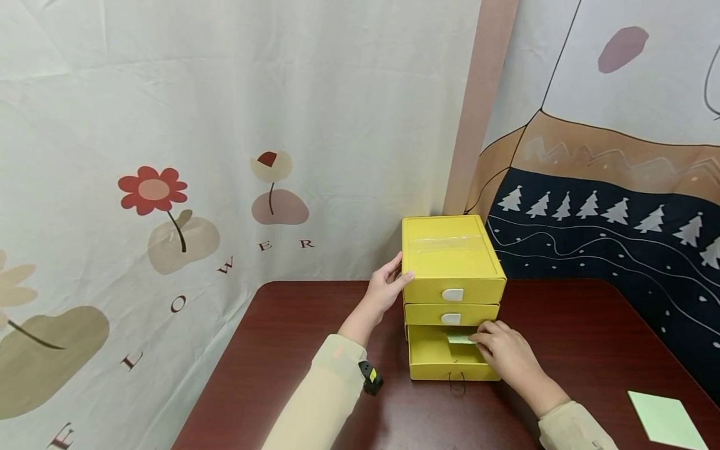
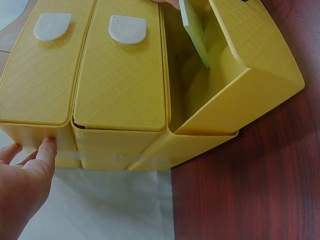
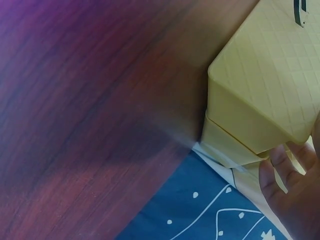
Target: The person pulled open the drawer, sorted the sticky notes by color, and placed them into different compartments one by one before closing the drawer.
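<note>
A yellow drawer box (image 1: 450, 259) with three drawers stands on the dark red table. Its bottom drawer (image 1: 455, 373) is pulled out, while the upper two are closed. My left hand (image 1: 385, 289) rests against the box's left side near the top, fingers extended. Over the open drawer, my right hand (image 1: 508, 351) pinches a pale green pad of paper (image 1: 460, 339). In the left wrist view the pad (image 2: 196, 34) stands tilted inside the drawer. In the right wrist view, the right hand (image 3: 295, 187) reaches over the drawer's side; the pad is hidden there.
Another pale green pad (image 1: 667, 420) lies on the table (image 1: 315, 319) at the right front. Printed curtains (image 1: 349, 125) hang behind the box and along the right. A dark loop handle (image 1: 457, 377) is on the open drawer's front.
</note>
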A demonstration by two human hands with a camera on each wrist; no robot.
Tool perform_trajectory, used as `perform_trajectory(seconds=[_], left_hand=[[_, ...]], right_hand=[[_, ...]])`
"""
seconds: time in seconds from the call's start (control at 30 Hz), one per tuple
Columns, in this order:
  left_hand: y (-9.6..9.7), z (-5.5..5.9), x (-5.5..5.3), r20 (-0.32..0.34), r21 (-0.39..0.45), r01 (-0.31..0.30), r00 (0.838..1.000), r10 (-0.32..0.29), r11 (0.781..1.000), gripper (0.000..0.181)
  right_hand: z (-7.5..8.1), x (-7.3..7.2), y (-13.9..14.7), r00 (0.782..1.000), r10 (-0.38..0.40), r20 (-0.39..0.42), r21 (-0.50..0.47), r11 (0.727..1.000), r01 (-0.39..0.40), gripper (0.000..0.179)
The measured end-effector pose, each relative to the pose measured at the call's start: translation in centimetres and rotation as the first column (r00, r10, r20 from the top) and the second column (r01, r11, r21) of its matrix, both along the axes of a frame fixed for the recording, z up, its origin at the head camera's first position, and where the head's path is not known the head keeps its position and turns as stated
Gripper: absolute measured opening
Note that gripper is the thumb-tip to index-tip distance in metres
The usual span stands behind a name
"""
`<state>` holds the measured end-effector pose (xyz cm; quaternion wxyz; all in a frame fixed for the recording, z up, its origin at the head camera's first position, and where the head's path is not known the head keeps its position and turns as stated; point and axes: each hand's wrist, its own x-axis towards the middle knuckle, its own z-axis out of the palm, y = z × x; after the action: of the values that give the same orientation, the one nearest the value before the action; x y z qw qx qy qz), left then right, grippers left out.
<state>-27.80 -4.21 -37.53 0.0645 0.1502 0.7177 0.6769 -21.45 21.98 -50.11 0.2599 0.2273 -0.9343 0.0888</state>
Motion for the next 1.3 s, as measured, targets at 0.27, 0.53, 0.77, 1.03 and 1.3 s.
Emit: perform_trajectory(seconds=[0.27, 0.53, 0.77, 1.03, 1.3], left_hand=[[0.0, 0.1, 0.1, 0.004, 0.003, 0.002, 1.0, -0.002, 1.0, 0.064], [0.0, 0.0, 0.0, -0.001, 0.003, -0.004, 1.0, 0.004, 1.0, 0.062], [0.0, 0.0, 0.0, 0.001, 0.006, -0.002, 1.0, 0.002, 1.0, 0.063], [0.0, -0.2, -0.2, -0.006, 0.011, 0.002, 1.0, -0.002, 1.0, 0.063], [0.2, -2.4, -1.9, -0.009, 0.033, -0.013, 1.0, 0.014, 0.999, 0.064]], right_hand=[[0.0, 0.0, 0.0, 1.0, -0.009, 0.016, -0.025, 1.0, 0.009, 0.02], [-0.1, 0.0, 0.1, 1.0, -0.01, -0.01, -0.04, 0.999, 0.01, 0.021], [0.1, 0.2, 0.3, 0.999, -0.031, 0.013, -0.069, 0.997, 0.032, 0.018], [0.7, 1.1, 1.0, 0.996, -0.076, 0.042, -0.144, 0.986, 0.081, 0.018], [0.9, 2.1, 2.8, 0.994, -0.106, -0.038, -0.213, 0.972, 0.096, 0.02]])
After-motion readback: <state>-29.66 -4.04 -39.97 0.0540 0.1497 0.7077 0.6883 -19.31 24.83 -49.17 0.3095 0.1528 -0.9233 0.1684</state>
